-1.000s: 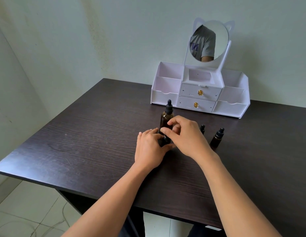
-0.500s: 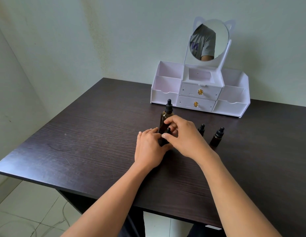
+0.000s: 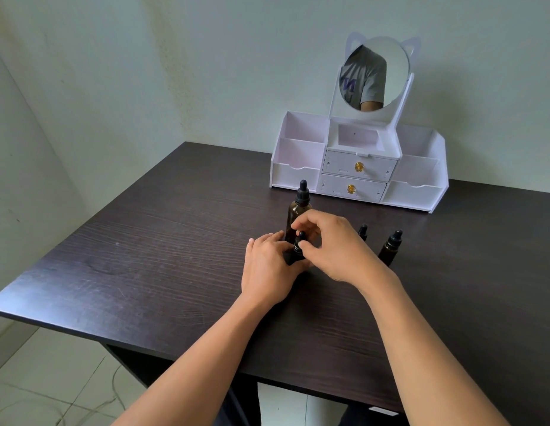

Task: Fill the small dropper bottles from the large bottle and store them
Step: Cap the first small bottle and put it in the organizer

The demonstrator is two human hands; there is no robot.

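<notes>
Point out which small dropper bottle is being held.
The leftmost small bottle, just before the large bottle: the left hand grips its body, the right hand pinches its cap. The other two small bottles stand unheld at right.

Person, head-camera view.
- Left forearm [image 3: 206, 348], right forearm [image 3: 421, 333]: bare from wrist to frame edge.
- Left grip [image 3: 267, 272], right grip [image 3: 335, 250]: bare.
- Garment, reflected in mirror [image 3: 390, 56]: grey short-sleeved T-shirt [image 3: 367, 78], purple chest lettering [image 3: 347, 86], partly cut off.
</notes>
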